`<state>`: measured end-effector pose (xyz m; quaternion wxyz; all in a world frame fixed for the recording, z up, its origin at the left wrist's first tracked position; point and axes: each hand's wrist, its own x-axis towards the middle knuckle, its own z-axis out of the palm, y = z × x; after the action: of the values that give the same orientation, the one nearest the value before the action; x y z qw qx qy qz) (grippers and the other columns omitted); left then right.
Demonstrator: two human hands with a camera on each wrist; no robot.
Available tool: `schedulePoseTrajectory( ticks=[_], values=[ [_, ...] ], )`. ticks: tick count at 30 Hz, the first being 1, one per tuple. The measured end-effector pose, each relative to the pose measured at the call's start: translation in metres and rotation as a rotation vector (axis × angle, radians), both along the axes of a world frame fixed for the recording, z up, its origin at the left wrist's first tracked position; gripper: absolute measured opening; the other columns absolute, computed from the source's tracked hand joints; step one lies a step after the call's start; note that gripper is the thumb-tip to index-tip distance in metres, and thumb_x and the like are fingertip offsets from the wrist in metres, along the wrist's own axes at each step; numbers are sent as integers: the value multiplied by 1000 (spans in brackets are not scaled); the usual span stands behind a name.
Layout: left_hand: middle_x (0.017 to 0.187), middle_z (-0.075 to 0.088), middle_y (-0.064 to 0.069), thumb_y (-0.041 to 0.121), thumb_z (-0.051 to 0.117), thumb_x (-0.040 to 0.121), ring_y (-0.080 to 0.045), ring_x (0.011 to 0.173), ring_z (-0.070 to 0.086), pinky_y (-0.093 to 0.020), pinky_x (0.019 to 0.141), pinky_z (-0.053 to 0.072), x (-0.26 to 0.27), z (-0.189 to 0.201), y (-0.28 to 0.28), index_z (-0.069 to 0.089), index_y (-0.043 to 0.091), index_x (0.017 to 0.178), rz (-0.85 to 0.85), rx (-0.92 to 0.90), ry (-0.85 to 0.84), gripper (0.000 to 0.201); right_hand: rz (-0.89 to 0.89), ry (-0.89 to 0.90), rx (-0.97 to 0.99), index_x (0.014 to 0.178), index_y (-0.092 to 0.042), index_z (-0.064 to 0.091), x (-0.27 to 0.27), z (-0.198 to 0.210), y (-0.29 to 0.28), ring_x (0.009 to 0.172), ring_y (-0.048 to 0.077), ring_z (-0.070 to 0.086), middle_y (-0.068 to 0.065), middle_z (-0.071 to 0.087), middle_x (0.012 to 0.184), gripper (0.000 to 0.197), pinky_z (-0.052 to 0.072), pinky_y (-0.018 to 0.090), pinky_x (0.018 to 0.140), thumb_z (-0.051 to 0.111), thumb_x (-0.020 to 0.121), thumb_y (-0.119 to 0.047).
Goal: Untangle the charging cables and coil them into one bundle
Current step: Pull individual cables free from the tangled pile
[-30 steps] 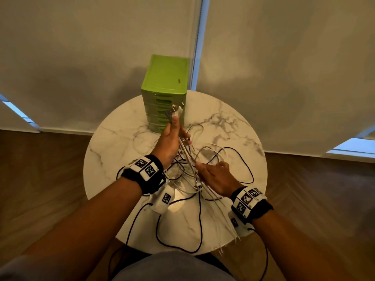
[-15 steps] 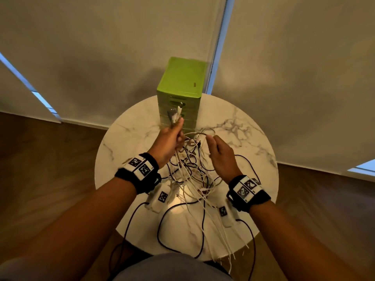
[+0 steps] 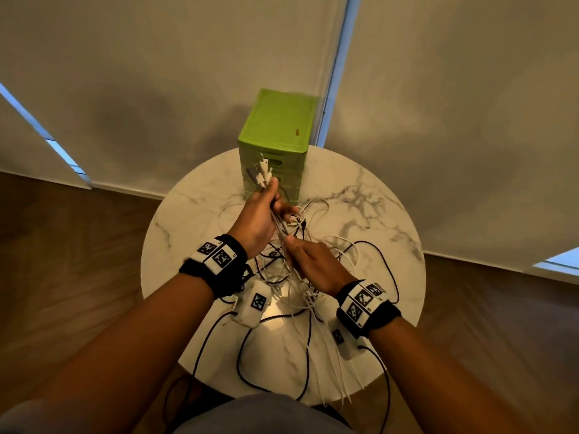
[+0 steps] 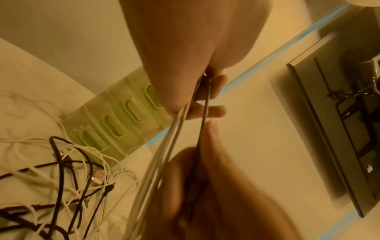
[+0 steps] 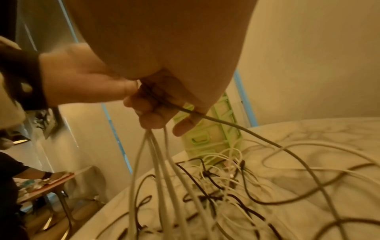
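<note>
white and dark charging cables (image 3: 316,277) sprawl tangled over the round marble table (image 3: 194,220), in front of the green drawer box (image 3: 275,145). our left hand (image 3: 257,220) grips a gathered bunch of cable ends (image 3: 261,172) raised just before the box. our right hand (image 3: 316,264), nearer us than the box, closes its fingers (image 5: 150,112) around the same strands lower down.

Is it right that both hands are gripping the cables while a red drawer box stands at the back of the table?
Not quite: the drawer box is green, as the head view shows. Both hands, left and right, do grip the cables.
</note>
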<state>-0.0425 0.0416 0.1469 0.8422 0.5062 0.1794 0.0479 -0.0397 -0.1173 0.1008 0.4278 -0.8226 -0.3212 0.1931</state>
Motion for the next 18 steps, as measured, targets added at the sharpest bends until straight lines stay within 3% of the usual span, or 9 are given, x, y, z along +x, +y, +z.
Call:
schedulePoseTrajectory(
  ticks=[3,5,7,10,12,14,16,18],
  values=[
    [52,34,7,35,38,108,-16,57,61,-27,59,49,2,8,13,40,19,77,69,-45,-51,35,22,20,-109,66,-25,52,3,-24,-19,58,9,53,-8,57,62,55,44,31,67,28,106,-55],
    [51,33,8,36,39,108,-11,46,47,-24,52,41,4,13,27,40,19,76,88,-35,-69,35,-4,66,-167,69,-32,53,6,-39,-36,63,7,52,-12,56,66,49,44,33,71,29,104,-56],
    [51,31,10,36,39,108,-8,41,31,-24,49,30,4,17,39,41,20,76,67,-32,-91,36,-26,68,-250,84,-38,61,14,-51,-52,73,9,54,-13,60,78,41,41,30,78,29,104,-54],
    [51,31,9,33,39,108,-7,45,25,-26,53,20,0,14,43,42,19,76,-7,-27,-99,35,-118,-24,-361,107,-19,69,35,-52,-59,87,23,59,5,66,93,49,40,29,80,32,105,-51],
    [55,34,8,32,38,108,-8,50,27,-25,54,21,-4,4,38,46,17,78,-71,81,-63,34,-256,-70,-313,94,-7,65,47,-39,-50,81,26,57,9,65,86,51,36,32,72,35,106,-46],
    [60,38,7,35,38,108,-8,54,30,-26,55,23,-7,-6,29,53,17,82,-128,195,-31,36,-358,-100,-186,80,-6,56,52,-18,-33,68,20,51,6,58,73,50,30,33,65,36,107,-44],
    [63,43,7,38,38,108,-8,56,34,-25,55,26,-12,-11,16,60,17,84,-134,290,29,39,-364,-112,-45,78,-15,52,47,2,-15,62,4,47,-4,53,68,42,32,30,64,37,108,-41],
    [68,49,6,40,40,107,-6,58,41,-23,56,31,-13,-14,5,66,17,88,-121,339,78,40,-300,-119,80,86,-28,54,34,19,2,67,-8,52,-12,57,74,30,38,17,64,37,109,-37]
  ],
)
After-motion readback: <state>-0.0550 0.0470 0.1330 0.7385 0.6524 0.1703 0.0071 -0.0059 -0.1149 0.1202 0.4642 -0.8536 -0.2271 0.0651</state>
